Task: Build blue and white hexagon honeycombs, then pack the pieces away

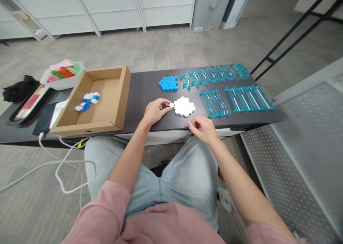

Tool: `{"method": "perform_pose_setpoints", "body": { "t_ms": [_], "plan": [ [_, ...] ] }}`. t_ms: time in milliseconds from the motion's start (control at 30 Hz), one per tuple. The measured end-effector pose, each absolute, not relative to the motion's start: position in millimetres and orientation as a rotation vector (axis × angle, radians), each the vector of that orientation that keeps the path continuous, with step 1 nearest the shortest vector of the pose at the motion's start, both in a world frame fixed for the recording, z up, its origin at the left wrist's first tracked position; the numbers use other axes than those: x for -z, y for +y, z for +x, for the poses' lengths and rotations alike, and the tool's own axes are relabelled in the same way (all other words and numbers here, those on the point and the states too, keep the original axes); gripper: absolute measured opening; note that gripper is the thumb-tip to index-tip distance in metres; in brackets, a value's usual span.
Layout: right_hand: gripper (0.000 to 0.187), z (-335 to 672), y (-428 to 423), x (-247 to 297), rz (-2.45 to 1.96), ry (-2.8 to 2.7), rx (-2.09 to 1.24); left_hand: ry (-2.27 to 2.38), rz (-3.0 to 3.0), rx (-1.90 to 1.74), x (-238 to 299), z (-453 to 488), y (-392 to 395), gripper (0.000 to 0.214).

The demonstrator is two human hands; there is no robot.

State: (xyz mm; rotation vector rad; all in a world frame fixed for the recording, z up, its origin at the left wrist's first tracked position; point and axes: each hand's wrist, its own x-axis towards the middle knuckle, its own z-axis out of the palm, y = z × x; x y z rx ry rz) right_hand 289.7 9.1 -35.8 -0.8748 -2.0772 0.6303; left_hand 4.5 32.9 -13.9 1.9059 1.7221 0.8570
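My left hand [155, 111] pinches a small white hexagon piece [172, 105] and holds it against the left edge of a flat cluster of white hexagons [184, 106] on the dark table [142, 90]. My right hand [203, 128] rests at the table's front edge just below that cluster, fingers curled, with nothing visible in them. A cluster of blue hexagons [168, 83] lies behind the white one. An open cardboard box [122, 93] to the left holds several loose blue and white hexagons [88, 101].
Clear teal curved and straight track pieces [238, 95] lie in rows on the table's right part. At the far left sit a tub of coloured sticks [64, 72], a black cloth [18, 88] and flat packets. White cables [66, 165] hang below. A perforated metal surface [305, 147] stands at right.
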Motion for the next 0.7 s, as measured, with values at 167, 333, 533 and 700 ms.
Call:
{"method": "perform_pose_setpoints", "body": {
  "t_ms": [167, 333, 533, 700],
  "plan": [
    [0.033, 289.9, 8.9, 35.7, -0.884, -2.074, -0.613, 1.722, 1.937, -0.836, 14.7, 4.1, 34.0, 0.028],
    [0.033, 289.5, 8.4, 35.3, -0.889, -2.075, -0.592, 1.709, 1.949, -0.847, 16.1, 3.8, 35.5, 0.028],
    [0.034, 288.8, 7.5, 35.5, -0.894, -2.08, -0.568, 1.701, 1.942, -0.861, 16.2, 4.5, 35.3, 0.027],
    [0.034, 289.2, 7.5, 34.9, -0.9, -2.081, -0.549, 1.712, 1.94, -0.857, 13.6, 5.2, 33.8, 0.028]
  ]
}}
